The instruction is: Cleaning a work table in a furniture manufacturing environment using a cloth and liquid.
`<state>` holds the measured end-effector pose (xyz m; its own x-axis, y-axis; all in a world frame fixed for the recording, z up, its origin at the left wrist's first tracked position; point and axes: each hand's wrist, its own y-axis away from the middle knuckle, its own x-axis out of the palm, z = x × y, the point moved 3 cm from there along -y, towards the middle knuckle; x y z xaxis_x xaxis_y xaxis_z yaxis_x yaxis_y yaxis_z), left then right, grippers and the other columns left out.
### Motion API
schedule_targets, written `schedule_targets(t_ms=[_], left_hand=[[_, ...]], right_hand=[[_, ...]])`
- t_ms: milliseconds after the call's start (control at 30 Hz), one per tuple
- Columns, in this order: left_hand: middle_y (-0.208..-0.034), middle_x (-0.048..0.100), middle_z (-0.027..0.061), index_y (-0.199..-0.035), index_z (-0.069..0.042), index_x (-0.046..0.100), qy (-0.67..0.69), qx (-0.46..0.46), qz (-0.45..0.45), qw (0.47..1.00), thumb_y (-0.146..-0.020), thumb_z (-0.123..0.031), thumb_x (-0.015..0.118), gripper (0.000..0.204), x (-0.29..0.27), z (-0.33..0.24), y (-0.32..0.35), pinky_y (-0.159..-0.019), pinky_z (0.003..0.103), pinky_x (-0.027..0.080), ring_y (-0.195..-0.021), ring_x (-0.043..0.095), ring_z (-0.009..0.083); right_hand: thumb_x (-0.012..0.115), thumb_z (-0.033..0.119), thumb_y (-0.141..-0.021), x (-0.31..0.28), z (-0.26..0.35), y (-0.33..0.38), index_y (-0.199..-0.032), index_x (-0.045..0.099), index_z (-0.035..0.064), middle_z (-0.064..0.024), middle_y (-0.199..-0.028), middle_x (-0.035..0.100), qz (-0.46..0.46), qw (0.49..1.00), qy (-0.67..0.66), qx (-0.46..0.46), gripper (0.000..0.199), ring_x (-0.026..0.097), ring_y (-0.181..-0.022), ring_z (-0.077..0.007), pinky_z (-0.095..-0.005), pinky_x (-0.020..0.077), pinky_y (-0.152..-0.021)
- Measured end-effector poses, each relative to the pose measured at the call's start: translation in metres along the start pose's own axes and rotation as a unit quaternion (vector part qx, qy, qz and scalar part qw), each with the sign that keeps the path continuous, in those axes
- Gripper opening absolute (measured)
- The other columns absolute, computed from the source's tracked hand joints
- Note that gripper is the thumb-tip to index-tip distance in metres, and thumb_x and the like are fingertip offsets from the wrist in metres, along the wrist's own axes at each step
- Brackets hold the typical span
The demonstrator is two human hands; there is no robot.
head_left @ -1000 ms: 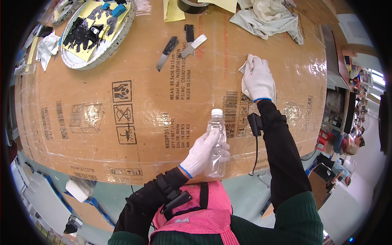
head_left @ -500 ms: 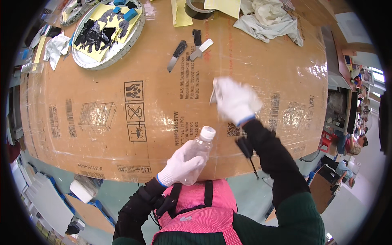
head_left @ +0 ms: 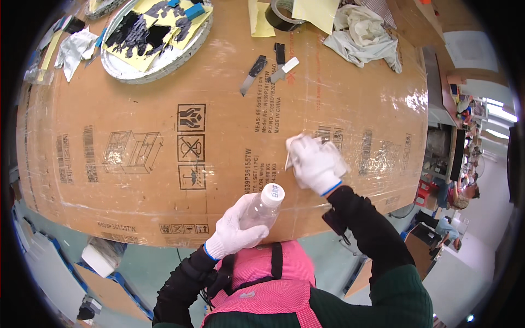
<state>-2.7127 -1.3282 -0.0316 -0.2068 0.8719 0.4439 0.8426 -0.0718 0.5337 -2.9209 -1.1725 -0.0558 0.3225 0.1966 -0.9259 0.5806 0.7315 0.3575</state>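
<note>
Left hand (head_left: pixel 236 228) grips clear bottle (head_left: pixel 263 205); right hand (head_left: pixel 311 164) clutches white cloth (head_left: pixel 334 156).

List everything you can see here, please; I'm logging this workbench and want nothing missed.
Cardboard-covered table: one, brown with black printed symbols, fills the middle.
Clear plastic bottle with white cap: one, near edge, in the left hand.
White cloth wipe: one, under the right hand.
Round metal tray: one, silver, far left, holding yellow sheets and black pieces.
Utility knives: three or so, black and silver, far centre.
Roll of dark tape: one, far edge.
Yellow paper sheets: two, beside the tape.
Crumpled white rag: one, far right.
Left hand: white glove, gripping the bottle.
Right hand: white glove, pressing the wipe on the table.
</note>
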Motion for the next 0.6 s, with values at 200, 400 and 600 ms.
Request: schedule_targets(t_ms=[200,400,600], left_hand=[[-0.125,0.064,0.0120,-0.139,-0.003,0.050,-0.053,0.038,-0.007,0.998,-0.075,-0.017,0.079,0.072,0.004,-0.010,-0.009,-0.105,0.036,0.046,-0.118,0.061,0.0210],[-0.126,0.065,0.0111,-0.140,-0.004,0.050,-0.042,0.049,-0.020,0.998,-0.075,-0.018,0.081,0.074,-0.017,-0.004,0.008,-0.104,0.035,0.046,-0.119,0.061,0.0199],[-0.127,0.064,0.0098,-0.140,-0.003,0.050,-0.023,0.023,-0.017,0.999,-0.076,-0.016,0.080,0.072,-0.032,-0.009,0.007,-0.104,0.034,0.046,-0.119,0.061,0.0183]], right_hand=[[0.051,0.028,-0.101,-0.045,-0.031,-0.119,-0.116,0.059,0.0111,-0.0163,-0.103,0.061,-0.182,0.977,-0.056,0.091,0.024,0.062,-0.099,-0.0375,-0.0445,0.0518,-0.086],[0.056,0.029,-0.099,-0.007,0.011,-0.045,-0.116,0.059,0.0123,-0.0151,-0.109,0.061,-0.111,0.991,-0.021,0.070,0.025,0.063,-0.102,-0.0363,-0.0441,0.0521,-0.089],[0.052,0.029,-0.101,-0.044,-0.037,-0.110,-0.116,0.060,0.0107,-0.0181,-0.106,0.063,-0.165,0.977,-0.062,0.119,0.026,0.063,-0.101,-0.0382,-0.0464,0.0511,-0.087]])
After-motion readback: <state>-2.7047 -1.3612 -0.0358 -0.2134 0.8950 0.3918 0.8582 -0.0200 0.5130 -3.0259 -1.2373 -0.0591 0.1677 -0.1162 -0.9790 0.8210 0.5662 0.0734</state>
